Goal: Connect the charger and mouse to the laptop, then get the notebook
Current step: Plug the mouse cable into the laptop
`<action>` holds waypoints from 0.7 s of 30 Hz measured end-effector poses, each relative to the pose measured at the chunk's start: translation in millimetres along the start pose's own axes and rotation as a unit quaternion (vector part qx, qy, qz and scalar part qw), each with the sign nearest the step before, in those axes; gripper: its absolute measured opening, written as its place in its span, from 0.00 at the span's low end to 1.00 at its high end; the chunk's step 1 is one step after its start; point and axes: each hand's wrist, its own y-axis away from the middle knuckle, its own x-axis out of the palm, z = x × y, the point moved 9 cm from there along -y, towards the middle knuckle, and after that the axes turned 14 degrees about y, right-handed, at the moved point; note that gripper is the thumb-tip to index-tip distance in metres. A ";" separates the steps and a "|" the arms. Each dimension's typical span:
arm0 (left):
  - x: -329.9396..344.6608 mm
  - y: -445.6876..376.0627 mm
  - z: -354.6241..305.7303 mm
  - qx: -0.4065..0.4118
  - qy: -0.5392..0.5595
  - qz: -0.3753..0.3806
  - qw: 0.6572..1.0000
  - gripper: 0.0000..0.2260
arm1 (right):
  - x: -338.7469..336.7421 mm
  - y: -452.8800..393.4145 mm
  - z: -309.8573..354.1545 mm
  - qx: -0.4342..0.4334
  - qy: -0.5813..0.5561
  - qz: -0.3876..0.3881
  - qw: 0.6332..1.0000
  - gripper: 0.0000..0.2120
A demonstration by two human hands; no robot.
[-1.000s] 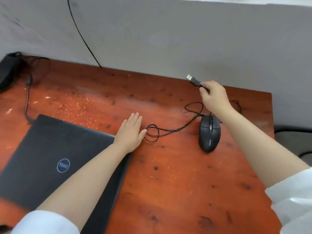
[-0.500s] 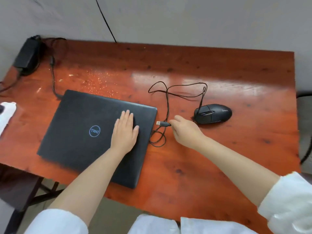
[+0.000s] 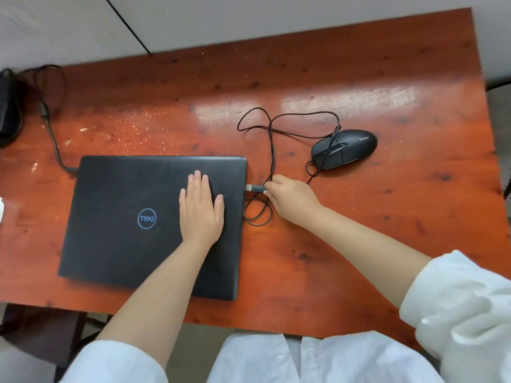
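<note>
A closed black laptop (image 3: 119, 217) lies on the red-brown wooden table (image 3: 359, 230). My left hand (image 3: 201, 210) rests flat on its lid, fingers spread. My right hand (image 3: 291, 199) pinches the mouse's USB plug (image 3: 253, 188), whose metal tip sits right at the laptop's right edge. The black wired mouse (image 3: 344, 148) lies to the right, its thin cable (image 3: 271, 139) looping between mouse and plug. The charger cable (image 3: 52, 139) runs into the laptop's back left corner from the black power brick (image 3: 9, 109) at the table's far left. No notebook is visible.
A grey wall (image 3: 249, 15) backs the table, with a thin black wire (image 3: 127, 24) running down it. A white object (image 3: 1, 210) shows at the left frame edge. White sleeves and a white garment fill the bottom of the view.
My right hand has carried the USB plug from up above the mouse down to the laptop's right edge. My left hand has shifted onto the lid. The view now looks more steeply down.
</note>
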 end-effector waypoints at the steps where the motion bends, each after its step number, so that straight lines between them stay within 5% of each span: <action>1: 0.2 -0.1 0.3 -0.001 -0.001 0.000 1.000 0.22 | -0.8 -2.0 1.0 -0.003 0.001 -0.002 1.000 0.15; 14: 0.8 -0.2 1.9 0.000 0.004 0.000 1.000 0.23 | -5.1 -5.3 2.9 -0.032 -0.006 -0.032 0.999 0.15; 21: 0.9 -0.5 3.0 0.003 0.015 -0.008 1.000 0.23 | -22.4 4.7 8.6 -0.037 -0.055 -0.145 0.987 0.04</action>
